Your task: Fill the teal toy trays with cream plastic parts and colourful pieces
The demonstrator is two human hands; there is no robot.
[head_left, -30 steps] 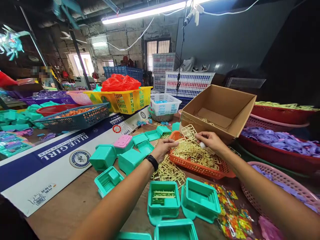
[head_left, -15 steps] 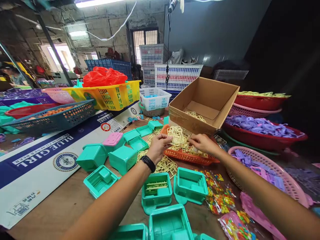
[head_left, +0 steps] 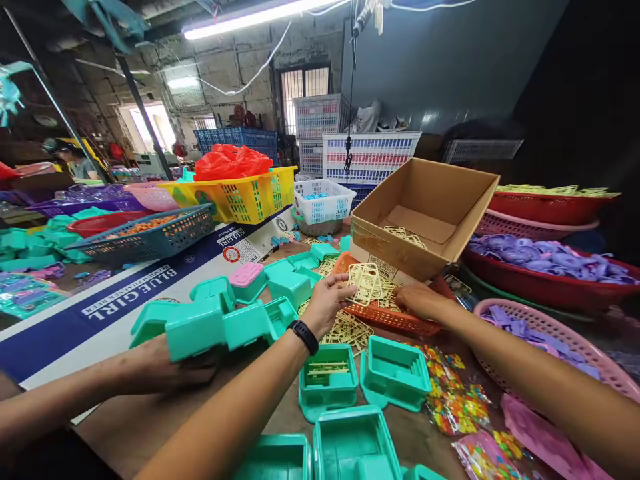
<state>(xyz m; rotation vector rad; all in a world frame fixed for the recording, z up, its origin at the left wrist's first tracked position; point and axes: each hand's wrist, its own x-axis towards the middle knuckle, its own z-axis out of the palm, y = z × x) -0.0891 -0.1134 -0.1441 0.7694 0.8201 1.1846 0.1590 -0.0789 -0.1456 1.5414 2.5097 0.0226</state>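
Note:
My left hand (head_left: 327, 303) pinches a pale yellow plastic parts frame (head_left: 366, 281) above the orange basket (head_left: 400, 321). My right hand (head_left: 420, 300) rests on the pile of yellow frames in that basket; whether it grips one I cannot tell. An open teal tray with a yellow frame inside (head_left: 329, 378) lies just below my left wrist, next to another open teal tray (head_left: 396, 370). A co-worker's arm (head_left: 100, 383) reaches in from the left, its hand under a stack of teal boxes (head_left: 200, 327).
A tilted cardboard box (head_left: 425, 213) stands behind the orange basket. Red bowls with purple and yellow parts (head_left: 545, 267) and a pink basket (head_left: 550, 343) crowd the right. Bags of coloured beads (head_left: 450, 400) lie near the front. Yellow (head_left: 240, 197), blue (head_left: 145, 243) and white baskets stand at the back.
A co-worker's arm has come in from the left and pushes a stack of teal boxes along. My left hand now holds the yellow frame alone; my right hand dropped into the basket.

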